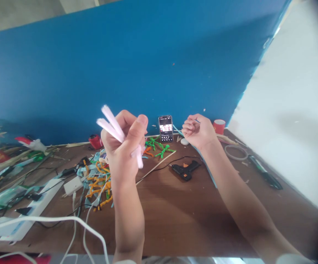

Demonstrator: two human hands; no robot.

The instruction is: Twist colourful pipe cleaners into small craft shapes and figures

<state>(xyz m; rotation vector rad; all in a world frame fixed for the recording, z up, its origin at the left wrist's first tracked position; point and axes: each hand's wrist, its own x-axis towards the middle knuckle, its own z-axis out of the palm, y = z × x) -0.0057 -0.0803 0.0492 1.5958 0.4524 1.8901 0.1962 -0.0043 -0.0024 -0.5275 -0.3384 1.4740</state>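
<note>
Raised in front of me, my left hand (126, 141) is closed around a few pale pink pipe cleaners (111, 124). Two fuzzy ends stick out on the upper left, and shorter ends (139, 157) show below the thumb. My right hand (199, 131) hovers to the right with its fingers curled in. What it holds, if anything, is hidden. A light blue strip (211, 176) runs behind the right hand and wrist; whether the fingers touch it I cannot tell. Beyond the hands, green twisted pipe-cleaner pieces (164, 150) lie on the brown table (172, 216).
A phone (166, 128) stands against the blue wall. A black glue gun (185, 170) lies between the arms, its cord trailing left. On the left are orange pipe cleaners (97, 185), a white power strip (32, 209) and cables. A red tape roll (218, 126) and marker (266, 174) are at right.
</note>
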